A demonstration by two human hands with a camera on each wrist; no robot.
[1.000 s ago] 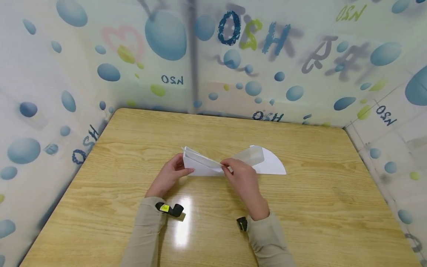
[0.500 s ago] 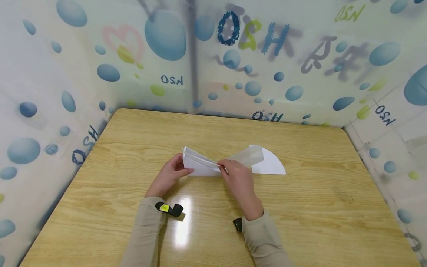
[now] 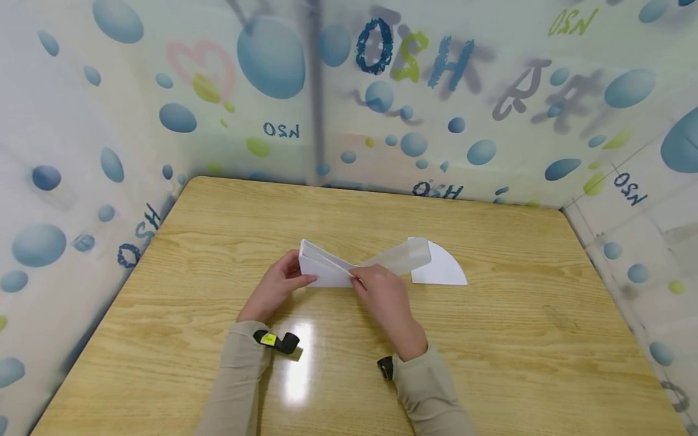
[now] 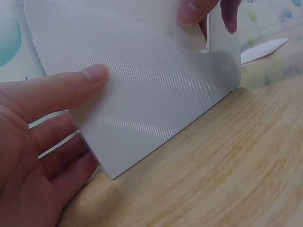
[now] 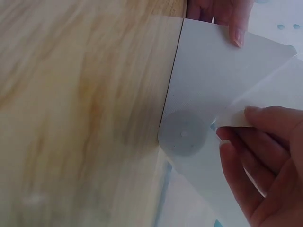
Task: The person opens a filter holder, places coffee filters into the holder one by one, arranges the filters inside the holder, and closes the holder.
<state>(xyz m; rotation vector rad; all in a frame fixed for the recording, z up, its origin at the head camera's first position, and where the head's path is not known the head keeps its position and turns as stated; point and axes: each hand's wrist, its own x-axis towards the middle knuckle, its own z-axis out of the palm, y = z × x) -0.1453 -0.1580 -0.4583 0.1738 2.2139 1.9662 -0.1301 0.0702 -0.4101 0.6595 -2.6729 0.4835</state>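
Standing on its long edge is a white ribbed plastic folder-like piece (image 3: 326, 272) with a slanted open top. Its left end is in my left hand (image 3: 274, 292), thumb on the front face (image 4: 128, 104) and fingers behind and under the edge. My right hand (image 3: 386, 295) pinches a pale sheet (image 5: 234, 111) at the low end of the slanted opening, thumb on the near side. A translucent flap (image 3: 408, 255) with rounded corners slants up to the right, behind the right hand. The round greyish area (image 5: 183, 134) shows near the folder's lower corner.
A white quarter-circle piece (image 3: 446, 269) lies on the wooden table (image 3: 518, 333), partly behind the flap. Walls covered with patterned sheeting (image 3: 414, 109) enclose the table's back and sides. A bright reflection shows on the tabletop between the forearms.
My right hand has slid left along the slanted opening. The inner sheet's corner that stuck out at the folder's upper left no longer shows. The left hand has stayed put.
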